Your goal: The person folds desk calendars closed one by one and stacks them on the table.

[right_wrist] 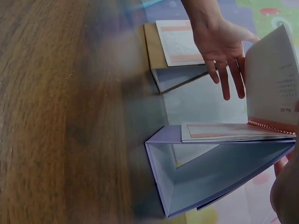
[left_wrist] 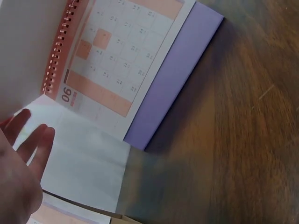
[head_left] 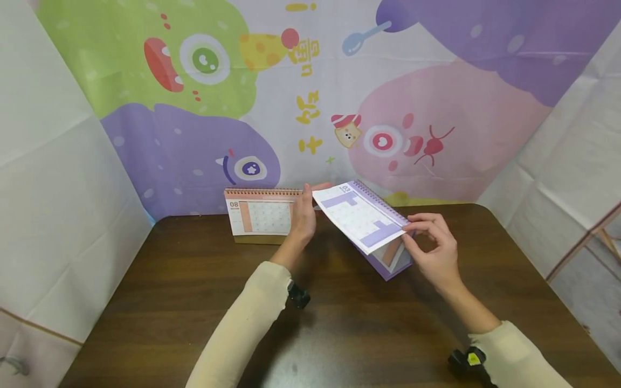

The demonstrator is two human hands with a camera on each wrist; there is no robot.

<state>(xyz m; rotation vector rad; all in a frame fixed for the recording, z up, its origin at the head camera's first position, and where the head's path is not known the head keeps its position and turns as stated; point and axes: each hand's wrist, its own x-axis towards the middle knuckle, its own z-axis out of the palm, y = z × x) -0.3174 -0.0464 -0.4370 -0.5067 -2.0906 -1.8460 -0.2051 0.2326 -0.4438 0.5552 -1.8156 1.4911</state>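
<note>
The purple desk calendar (head_left: 378, 264) stands tilted on the table, with a page (head_left: 359, 215) raised from its spiral binding. Beneath that page, the left wrist view shows a sheet (left_wrist: 117, 60) marked 06. My right hand (head_left: 436, 250) pinches the calendar at the near end of the binding, thumb and fingertips at the page corner; the right wrist view shows little of this hand. My left hand (head_left: 303, 215), fingers extended and apart in the right wrist view, is beside the raised page's far edge. Behind it stands a second desk calendar (head_left: 264, 215), orange-printed and marked 08.
Both calendars stand on a dark wooden table (head_left: 339, 334). A cloth with cartoon monsters (head_left: 310, 108) hangs behind the table's far edge, and white fabric walls (head_left: 58, 134) close in the sides. Dark wrist cameras (head_left: 298, 295) sit on both sleeves.
</note>
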